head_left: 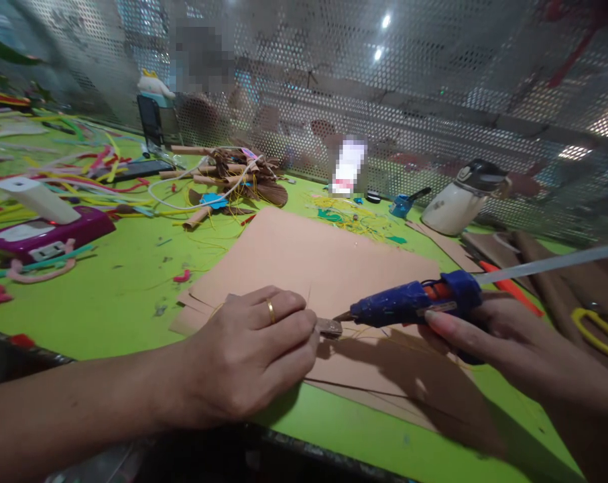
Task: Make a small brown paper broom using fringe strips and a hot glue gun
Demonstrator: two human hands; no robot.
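My right hand (489, 342) is wrapped round a blue hot glue gun (399, 305). A long pale glue stick (555, 263) sticks out of the gun's rear. Its nozzle meets, or nearly meets, the end of a small brown strip (330, 328); contact cannot be told for sure. Closed over that strip is my left hand (263, 345), with a ring on one finger and most of the strip hidden underneath. Both hands are over a stack of tan paper sheets (304, 255), and a thin yellow thread trails near the nozzle.
Brown paper rolls (243, 178) with yellow threads lie behind the sheets. At left are a purple power strip (82, 231) and colourful pipe cleaners (92, 161). Yellow-handled scissors (598, 332) and a white jug (454, 201) are at right. A perforated metal screen (304, 87) stands behind.
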